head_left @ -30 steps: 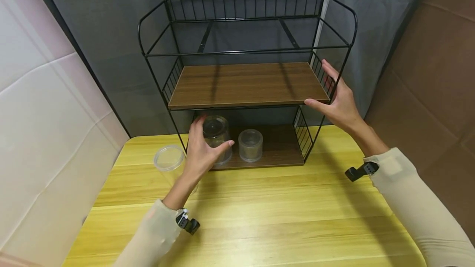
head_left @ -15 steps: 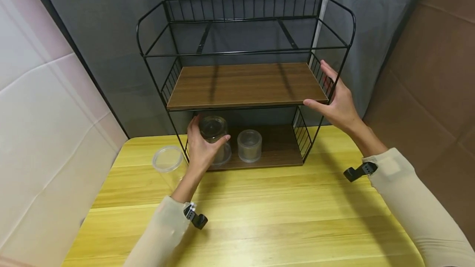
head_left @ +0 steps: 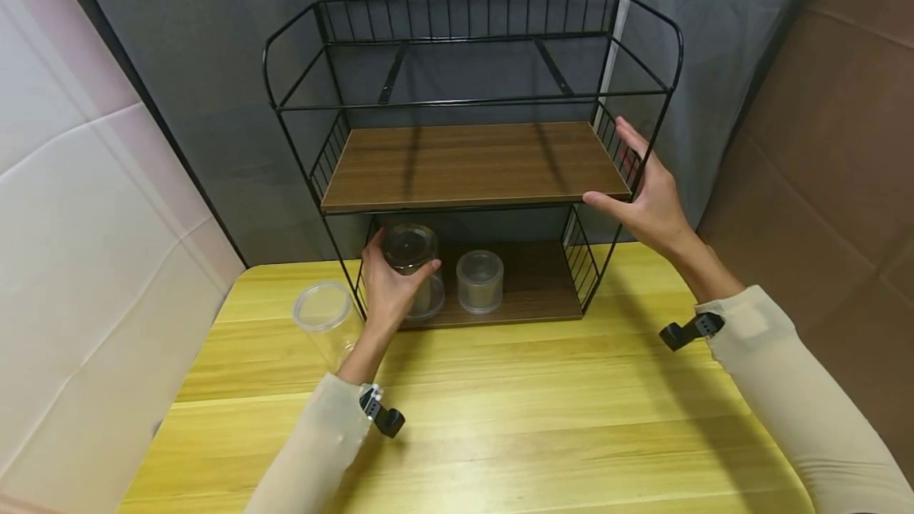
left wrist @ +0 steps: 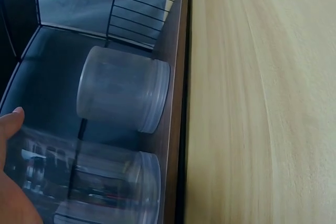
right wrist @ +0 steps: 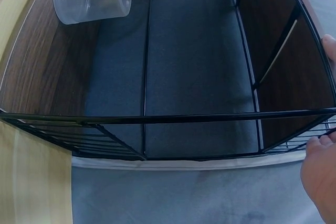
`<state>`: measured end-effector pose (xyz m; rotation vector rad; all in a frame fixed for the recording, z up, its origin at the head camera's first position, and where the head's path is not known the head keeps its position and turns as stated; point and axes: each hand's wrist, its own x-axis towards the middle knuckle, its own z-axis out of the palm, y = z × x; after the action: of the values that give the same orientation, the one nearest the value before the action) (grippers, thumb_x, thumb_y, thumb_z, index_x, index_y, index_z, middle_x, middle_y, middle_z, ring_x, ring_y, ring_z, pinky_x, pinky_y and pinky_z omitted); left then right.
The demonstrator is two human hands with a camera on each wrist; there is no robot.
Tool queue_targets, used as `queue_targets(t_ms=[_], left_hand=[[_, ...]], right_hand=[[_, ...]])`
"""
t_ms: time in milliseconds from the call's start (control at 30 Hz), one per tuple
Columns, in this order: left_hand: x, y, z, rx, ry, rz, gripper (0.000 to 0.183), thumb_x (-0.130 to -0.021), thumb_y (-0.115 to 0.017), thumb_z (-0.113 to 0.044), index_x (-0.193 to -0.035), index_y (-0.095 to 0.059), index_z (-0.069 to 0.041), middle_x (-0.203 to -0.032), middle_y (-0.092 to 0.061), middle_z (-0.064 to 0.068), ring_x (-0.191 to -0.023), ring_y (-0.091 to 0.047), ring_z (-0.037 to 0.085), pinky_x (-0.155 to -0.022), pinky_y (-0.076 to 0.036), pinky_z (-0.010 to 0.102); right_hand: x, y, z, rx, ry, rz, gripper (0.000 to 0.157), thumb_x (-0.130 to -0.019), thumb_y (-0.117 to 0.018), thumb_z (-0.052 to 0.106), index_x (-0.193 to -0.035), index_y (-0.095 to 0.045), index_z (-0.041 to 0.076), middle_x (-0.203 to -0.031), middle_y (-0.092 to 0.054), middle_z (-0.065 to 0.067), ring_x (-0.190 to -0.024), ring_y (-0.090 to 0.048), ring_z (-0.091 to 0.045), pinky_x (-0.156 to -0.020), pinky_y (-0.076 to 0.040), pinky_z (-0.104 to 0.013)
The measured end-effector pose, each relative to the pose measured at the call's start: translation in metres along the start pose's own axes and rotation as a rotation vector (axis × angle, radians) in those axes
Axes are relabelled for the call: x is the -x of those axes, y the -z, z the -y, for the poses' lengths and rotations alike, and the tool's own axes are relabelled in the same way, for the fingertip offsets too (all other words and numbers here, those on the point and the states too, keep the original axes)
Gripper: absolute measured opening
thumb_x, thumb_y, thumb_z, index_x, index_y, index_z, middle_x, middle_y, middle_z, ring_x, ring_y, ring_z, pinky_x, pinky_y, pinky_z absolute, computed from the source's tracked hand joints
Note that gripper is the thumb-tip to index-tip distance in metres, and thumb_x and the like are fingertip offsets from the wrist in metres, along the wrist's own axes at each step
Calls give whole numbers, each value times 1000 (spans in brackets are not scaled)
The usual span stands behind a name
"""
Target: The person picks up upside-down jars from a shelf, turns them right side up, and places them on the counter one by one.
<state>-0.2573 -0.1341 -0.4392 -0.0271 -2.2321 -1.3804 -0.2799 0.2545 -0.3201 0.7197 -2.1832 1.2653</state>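
My left hand (head_left: 385, 288) holds a tall clear plastic jar (head_left: 412, 248) near its top, thumb on the right and fingers on the far left side. This jar stands on the left of the lower shelf, its wider ringed end down. To its right is a shorter clear jar (head_left: 481, 282), also ring-end down; the left wrist view shows the short jar (left wrist: 118, 90) beside the tall jar (left wrist: 105, 177). My right hand (head_left: 657, 201) grips the black wire rack (head_left: 471, 165) at its right side, thumb on the middle board's front edge and fingers outside the side wires.
Another clear jar (head_left: 323, 308) stands on the yellow wooden table (head_left: 514, 419), left of the rack and close to my left forearm. The rack's top level is an open frame with two crossbars. A grey curtain (head_left: 214, 62) hangs behind, and brown sheeting (head_left: 821, 181) lines the right.
My left hand has closed in on the tall jar and shifted slightly right, its forearm moving right too. My right hand keeps its grip on the rack.
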Motion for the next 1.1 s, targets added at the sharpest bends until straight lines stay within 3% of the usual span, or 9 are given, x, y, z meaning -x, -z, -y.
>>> queue_targets(t_ms=[100, 333, 567, 900, 1100], left_hand=[[0, 1, 2, 0, 1, -10, 106, -72, -98, -26, -155, -40, 6, -148, -48, 31, -140, -47, 45, -120, -37, 57], [0, 5, 3, -7, 16, -2, 104, -73, -98, -25, -154, -41, 6, -149, -49, 29, -140, -47, 43, -120, -37, 55], [4, 8, 1, -16, -5, 5, 105, -73, -98, -26, -154, -41, 7, -149, -49, 30, -140, -47, 43, -119, -38, 56], [25, 12, -11, -5, -75, 21, 103, -72, -98, -26, -152, -43, 8, -146, -51, 29, -137, -48, 45, -118, -37, 58], [38, 16, -19, -27, -90, 49, 105, -70, -99, -28, -153, -43, 6, -148, -51, 28, -137, -49, 44, -117, -40, 59]], right_hand=[[0, -1, 1, 3, 1, 3, 102, -82, -90, 3, -166, -33, 9, -174, -27, 2, -160, -26, -15, -127, -30, -28], [-1, -6, 26, 6, -11, 12, 95, -84, -84, -7, -164, -32, -1, -175, -27, -8, -161, -25, -20, -128, -29, -31], [-4, -4, 0, 0, 8, 15, 101, -84, -88, 1, -166, -31, 8, -175, -26, 1, -161, -24, -16, -127, -29, -28], [-1, 0, 1, 3, -18, 16, 103, -84, -90, 6, -167, -29, 12, -175, -25, 2, -160, -25, -14, -127, -29, -27], [3, 1, 4, 10, -52, 14, 104, -86, -88, 6, -169, -26, 19, -175, -24, 4, -160, -24, -13, -128, -30, -34]])
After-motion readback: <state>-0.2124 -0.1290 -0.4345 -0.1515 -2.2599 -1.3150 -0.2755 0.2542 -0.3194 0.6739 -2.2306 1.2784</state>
